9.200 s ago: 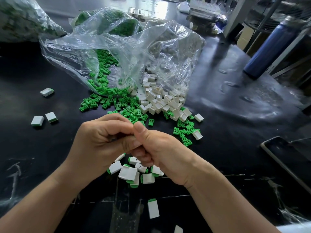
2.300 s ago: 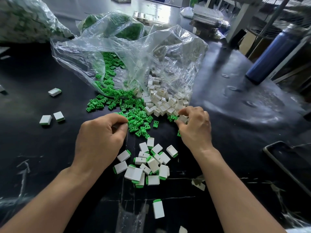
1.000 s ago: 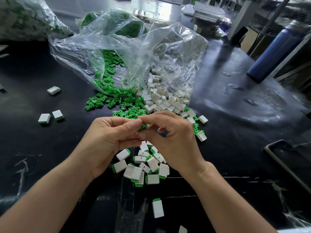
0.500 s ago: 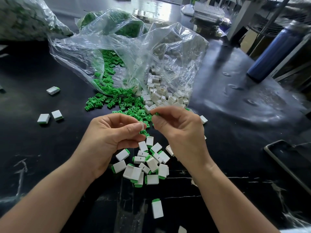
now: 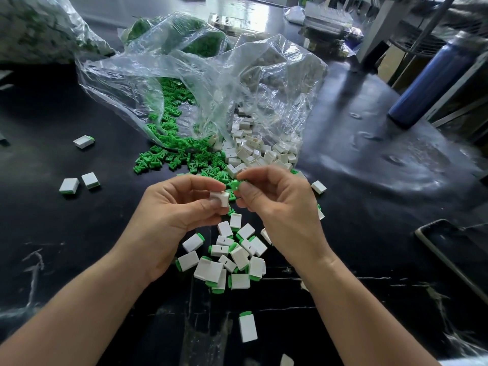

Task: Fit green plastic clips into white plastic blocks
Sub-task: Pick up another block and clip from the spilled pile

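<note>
Here, my left hand [image 5: 179,212] pinches one white block [image 5: 221,199] between thumb and fingertips, above the black table [image 5: 369,186]. Just right of the block, a green clip [image 5: 234,185] sits not yet inserted, pinched in my right hand [image 5: 277,204]. Assembled pieces [image 5: 232,257] lie below both hands.

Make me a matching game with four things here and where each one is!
Things:
1. white block
2. green clip
3. blue bottle
4. phone

Places:
A. standing at the far right
B. pinched in the left hand
C. lying flat near the right edge
D. pinched in the right hand

Pairs: 1-B, 2-D, 3-A, 4-C
</note>
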{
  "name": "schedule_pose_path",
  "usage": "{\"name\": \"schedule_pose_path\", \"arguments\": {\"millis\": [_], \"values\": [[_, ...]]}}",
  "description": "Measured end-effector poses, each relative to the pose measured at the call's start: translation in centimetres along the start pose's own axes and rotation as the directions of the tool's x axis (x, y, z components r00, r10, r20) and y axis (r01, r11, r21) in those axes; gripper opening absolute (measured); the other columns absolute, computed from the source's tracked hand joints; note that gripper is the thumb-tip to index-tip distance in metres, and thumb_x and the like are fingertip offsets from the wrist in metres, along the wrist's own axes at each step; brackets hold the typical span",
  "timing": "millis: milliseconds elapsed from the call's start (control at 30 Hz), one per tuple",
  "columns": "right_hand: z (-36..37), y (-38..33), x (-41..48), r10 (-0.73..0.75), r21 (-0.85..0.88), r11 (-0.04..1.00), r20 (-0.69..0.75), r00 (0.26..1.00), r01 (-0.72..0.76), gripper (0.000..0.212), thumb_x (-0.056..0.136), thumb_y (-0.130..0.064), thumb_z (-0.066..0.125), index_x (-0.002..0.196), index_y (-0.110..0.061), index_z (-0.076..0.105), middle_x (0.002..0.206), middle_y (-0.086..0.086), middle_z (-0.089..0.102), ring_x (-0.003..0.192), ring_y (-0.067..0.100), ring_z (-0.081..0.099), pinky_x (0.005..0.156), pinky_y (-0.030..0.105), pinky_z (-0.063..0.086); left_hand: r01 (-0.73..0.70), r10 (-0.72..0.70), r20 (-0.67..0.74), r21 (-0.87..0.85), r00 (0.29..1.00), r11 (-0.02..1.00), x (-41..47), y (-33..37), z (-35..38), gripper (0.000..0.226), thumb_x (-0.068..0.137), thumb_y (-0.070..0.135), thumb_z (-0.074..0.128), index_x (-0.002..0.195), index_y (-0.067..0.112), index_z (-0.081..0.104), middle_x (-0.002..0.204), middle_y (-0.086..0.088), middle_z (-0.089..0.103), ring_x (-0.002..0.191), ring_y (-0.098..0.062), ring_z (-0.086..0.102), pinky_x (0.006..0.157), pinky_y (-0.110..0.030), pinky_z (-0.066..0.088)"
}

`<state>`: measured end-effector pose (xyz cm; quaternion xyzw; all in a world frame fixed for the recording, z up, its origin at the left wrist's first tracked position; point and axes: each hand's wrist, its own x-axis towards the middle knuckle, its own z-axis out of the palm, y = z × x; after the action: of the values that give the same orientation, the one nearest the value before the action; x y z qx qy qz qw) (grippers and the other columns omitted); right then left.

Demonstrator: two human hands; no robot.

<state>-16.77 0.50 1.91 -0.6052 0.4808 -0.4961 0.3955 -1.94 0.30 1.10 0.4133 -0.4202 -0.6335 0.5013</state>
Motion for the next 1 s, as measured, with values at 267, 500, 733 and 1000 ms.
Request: {"name": "schedule_pose_path", "arguments": {"millis": [267, 500, 733, 1000], "values": [[0.03, -0.1, -0.01, -0.036, -0.069, 0.997, 0.064, 0.997, 0.04, 0.027, 0.081, -0.002, 0.066, 0.079, -0.029, 0.066, 0.077, -0.013, 0.066, 0.072, -0.004, 0.062, 0.069, 0.009, 0.046, -0.038, 0.042, -0.025, 0.131, 0.999, 0.991, -0.03, -0.25, 0.0, 0.021, 0.054, 0.01, 0.069, 0.073, 0.017, 0.073, 0.068, 0.0, 0.069, 0.064, -0.009, 0.065, 0.057, -0.015, 0.051], [0.05, 0.27, 0.09, -0.03, -0.004, 1.0, 0.025, 0.999, 0.03, 0.028, 0.081, -0.001, 0.066, 0.081, -0.03, 0.065, 0.074, -0.011, 0.066, 0.072, 0.001, 0.063, 0.071, 0.015, 0.048, -0.046, 0.047, -0.008, 0.101, 0.999, 0.994, -0.19, -0.12, 0.15, 0.017, 0.055, 0.007, 0.069, 0.069, 0.014, 0.074, 0.066, -0.001, 0.07, 0.058, -0.006, 0.063, 0.053, -0.013, 0.049], [-0.14, 0.05, 0.09, -0.032, -0.028, 0.999, 0.05, 0.998, 0.034, 0.03, 0.079, 0.0, 0.067, 0.078, -0.03, 0.065, 0.074, -0.01, 0.067, 0.07, 0.003, 0.064, 0.069, 0.016, 0.051, -0.037, 0.037, 0.008, 0.124, 0.999, 0.992, -0.16, -0.09, 0.13, 0.02, 0.052, 0.018, 0.071, 0.071, 0.014, 0.074, 0.065, -0.004, 0.069, 0.057, -0.008, 0.061, 0.055, -0.016, 0.051], [-0.14, 0.08, 0.03, -0.054, -0.078, 0.995, 0.052, 0.997, 0.058, 0.03, 0.079, -0.001, 0.068, 0.076, -0.031, 0.065, 0.073, -0.013, 0.066, 0.068, 0.0, 0.063, 0.067, 0.012, 0.049, -0.04, 0.042, -0.017, 0.124, 0.999, 0.992, -0.19, -0.21, 0.19, 0.013, 0.055, 0.013, 0.07, 0.067, 0.012, 0.074, 0.062, -0.003, 0.068, 0.055, -0.008, 0.06, 0.053, -0.016, 0.05]]}}
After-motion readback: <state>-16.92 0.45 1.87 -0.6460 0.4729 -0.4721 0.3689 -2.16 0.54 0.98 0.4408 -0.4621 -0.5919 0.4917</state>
